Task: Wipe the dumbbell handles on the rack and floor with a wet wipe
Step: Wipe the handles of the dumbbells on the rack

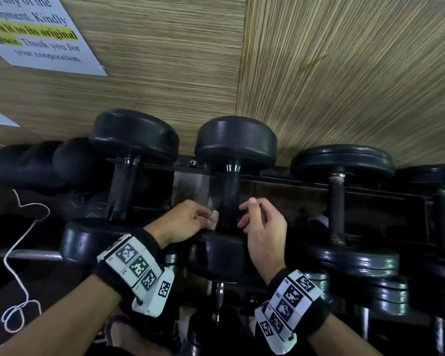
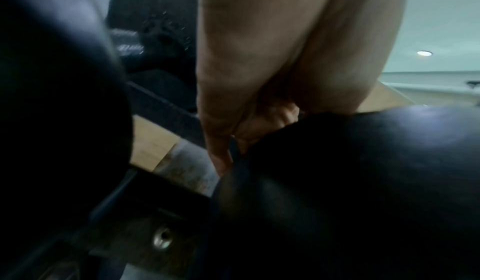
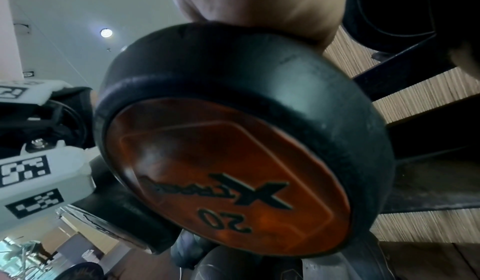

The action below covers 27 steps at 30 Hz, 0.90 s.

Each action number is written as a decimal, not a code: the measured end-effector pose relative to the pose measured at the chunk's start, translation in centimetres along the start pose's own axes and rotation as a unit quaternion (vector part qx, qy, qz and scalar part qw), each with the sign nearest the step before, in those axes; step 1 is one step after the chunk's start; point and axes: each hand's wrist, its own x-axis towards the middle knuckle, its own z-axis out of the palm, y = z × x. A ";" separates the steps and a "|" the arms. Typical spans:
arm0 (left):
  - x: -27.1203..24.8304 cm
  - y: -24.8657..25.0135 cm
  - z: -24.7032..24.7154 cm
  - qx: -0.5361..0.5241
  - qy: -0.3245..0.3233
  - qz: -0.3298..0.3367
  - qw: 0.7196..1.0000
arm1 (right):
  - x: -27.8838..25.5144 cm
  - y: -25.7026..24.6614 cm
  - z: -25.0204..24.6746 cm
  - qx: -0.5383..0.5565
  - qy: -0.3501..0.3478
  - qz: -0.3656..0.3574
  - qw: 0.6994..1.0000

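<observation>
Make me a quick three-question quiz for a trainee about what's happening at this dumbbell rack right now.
1. True or false: the left hand pinches the wet wipe.
2. What does the right hand hold? A) a wipe B) nothing C) a plate
3. Fill in: the number printed on the orange end cap is ___.

Key: 1 true; 2 B; 3 20.

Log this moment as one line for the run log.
step: wiping rack dumbbell handle | left hand: pinches wipe beside handle | right hand: empty, fingers curled loosely beside handle | rack: more dumbbells alongside
</observation>
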 end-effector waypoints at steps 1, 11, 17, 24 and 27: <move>0.1 0.1 -0.1 0.022 0.006 -0.001 1.000 | 0.0 0.0 0.0 -0.003 0.000 -0.001 1.000; 1.2 0.1 0.9 -0.097 -0.065 -0.024 0.993 | 0.0 0.3 0.0 -0.006 0.001 -0.004 1.000; -0.6 0.6 0.7 -0.005 0.046 -0.025 0.999 | 0.1 0.3 -0.1 -0.007 -0.003 -0.007 1.000; -1.2 3.1 0.6 0.104 0.096 -0.021 0.990 | 0.2 0.6 0.2 -0.014 -0.008 -0.015 1.000; -0.2 2.1 0.4 0.068 0.057 -0.030 0.996 | 0.2 0.6 0.1 -0.017 -0.016 -0.019 1.000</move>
